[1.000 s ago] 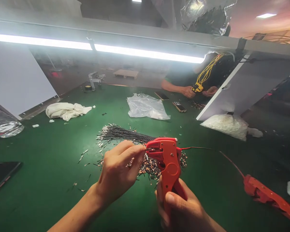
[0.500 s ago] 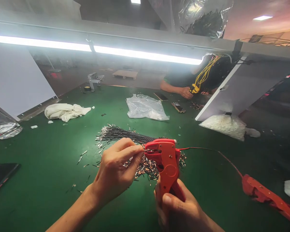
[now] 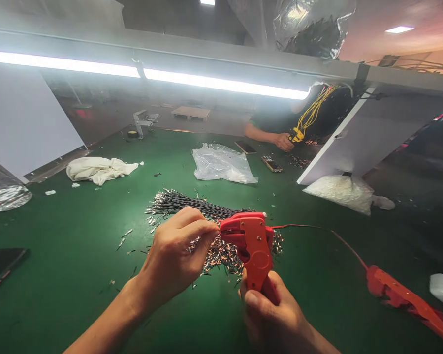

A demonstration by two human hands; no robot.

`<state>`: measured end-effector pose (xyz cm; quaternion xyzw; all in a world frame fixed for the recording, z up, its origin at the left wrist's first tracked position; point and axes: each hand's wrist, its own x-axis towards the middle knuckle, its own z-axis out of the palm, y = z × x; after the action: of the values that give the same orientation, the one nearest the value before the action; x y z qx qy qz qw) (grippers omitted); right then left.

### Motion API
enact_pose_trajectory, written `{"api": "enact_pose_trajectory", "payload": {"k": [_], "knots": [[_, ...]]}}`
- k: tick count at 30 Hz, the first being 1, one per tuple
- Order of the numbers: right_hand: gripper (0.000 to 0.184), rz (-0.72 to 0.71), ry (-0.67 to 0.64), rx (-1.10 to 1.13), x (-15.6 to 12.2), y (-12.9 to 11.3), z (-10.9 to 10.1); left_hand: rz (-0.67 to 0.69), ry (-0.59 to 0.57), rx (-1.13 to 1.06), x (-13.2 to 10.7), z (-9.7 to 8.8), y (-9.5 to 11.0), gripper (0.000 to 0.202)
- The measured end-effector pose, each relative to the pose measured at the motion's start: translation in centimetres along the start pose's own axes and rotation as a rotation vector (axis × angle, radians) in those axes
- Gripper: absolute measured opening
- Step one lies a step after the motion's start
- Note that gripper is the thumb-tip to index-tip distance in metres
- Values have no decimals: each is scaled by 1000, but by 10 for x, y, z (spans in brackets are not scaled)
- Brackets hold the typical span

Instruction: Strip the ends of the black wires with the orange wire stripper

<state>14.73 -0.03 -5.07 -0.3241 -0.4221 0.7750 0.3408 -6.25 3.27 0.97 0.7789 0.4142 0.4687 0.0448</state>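
Observation:
My right hand [image 3: 276, 314] is closed around the handles of a red wire stripper [image 3: 253, 246], held upright above the green table [image 3: 59, 275]. My left hand [image 3: 175, 255] pinches a thin wire at the stripper's jaws, fingertips pressed together against its left side. Beneath both hands lies a heap of black wires with bare metal ends [image 3: 192, 206] and loose stripped bits [image 3: 221, 258].
A second red tool [image 3: 402, 297] with a red cord lies at the right. Further off are a clear plastic bag [image 3: 223, 164], a white cloth [image 3: 96, 169], a white bag of parts [image 3: 339, 191] and a dark phone [image 3: 0, 265]. Another person's hands [image 3: 284, 141] hold yellow wires across the table.
Both hands and the stripper stay nearly in place, drifting slightly left and down. My left fingers have closed tighter at the jaws.

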Motion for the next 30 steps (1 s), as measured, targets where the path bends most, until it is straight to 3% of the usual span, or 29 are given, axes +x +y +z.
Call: {"api": "enact_pose_trajectory", "payload": {"k": [10,17,21,24,30], "knots": [[49,57,99,40,-4,-2,4,-63,-5,-23,0,4,-3,7],[51,112,150,65,-3,-4,3,-9,-50,-44,3,0,-8,9],[53,133,92,44,-1,-5,1,12,-85,-36,2,1,-9,9],[52,121,79,62,1,-3,-1,2,-35,-10,0,3,-9,10],[48,-6,24,43,8,13,-8,-23,-13,-10,-1,1,-9,11]]}}
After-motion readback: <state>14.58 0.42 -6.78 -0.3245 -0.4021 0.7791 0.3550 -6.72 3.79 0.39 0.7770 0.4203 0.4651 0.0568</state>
